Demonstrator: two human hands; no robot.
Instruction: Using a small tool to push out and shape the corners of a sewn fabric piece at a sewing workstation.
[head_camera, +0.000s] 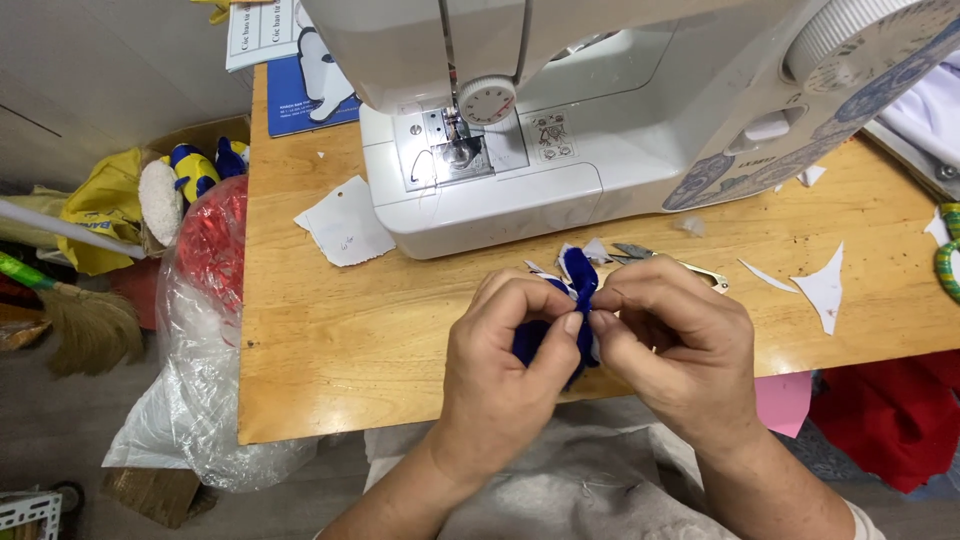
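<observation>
A small piece of dark blue fabric (578, 272) with a white edge is pinched between both of my hands over the front of the wooden table (330, 330). My left hand (505, 365) grips its lower part, thumb and forefinger pressed on it. My right hand (675, 340) pinches the same piece from the right. Most of the fabric is hidden inside my fingers. A white sewing machine (600, 120) stands just behind, its needle plate (455, 150) at the left.
Small scissors (660, 258) lie behind my right hand. White fabric scraps (825, 290) and a white paper piece (345, 230) lie on the table. A clear plastic bag with red material (205, 300), a broom (80, 315) and toys stand on the floor at the left.
</observation>
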